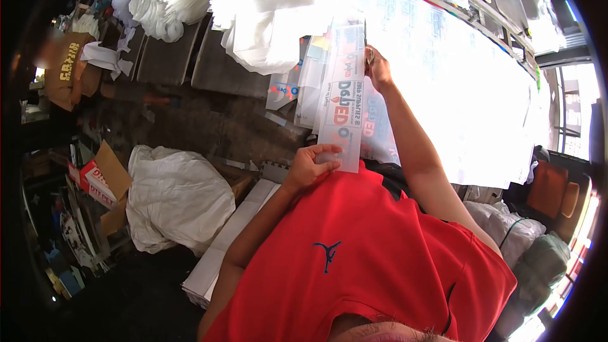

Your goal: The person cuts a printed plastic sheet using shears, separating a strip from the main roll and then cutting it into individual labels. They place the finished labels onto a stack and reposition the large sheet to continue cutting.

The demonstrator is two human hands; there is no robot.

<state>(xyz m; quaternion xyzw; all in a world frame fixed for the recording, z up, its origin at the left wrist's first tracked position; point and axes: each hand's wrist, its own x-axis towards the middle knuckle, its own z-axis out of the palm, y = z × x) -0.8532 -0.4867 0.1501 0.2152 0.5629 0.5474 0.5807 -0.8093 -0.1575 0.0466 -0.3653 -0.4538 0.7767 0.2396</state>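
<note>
My left hand (309, 166) pinches the near end of a long translucent plastic sheet (339, 123) between thumb and finger, close to the red shirt. Blue and orange print on the sheet reads reversed. At its far right edge, my right hand (378, 69) is closed on scissors (370, 56); a metal handle loop shows, while the blades are mostly hidden. More printed plastic sheets (377, 120) lie beneath and beside the held one. Printed scraps (283, 92) rest to its left.
Bright white sheeting (456, 88) covers the surface to the right. White plastic bundles (266, 19) hang over the far edge. A stuffed white sack (177, 196) and a long white carton (234, 231) stand at left, with an open box (104, 183) beyond. Wrapped bundles (538, 259) sit at right.
</note>
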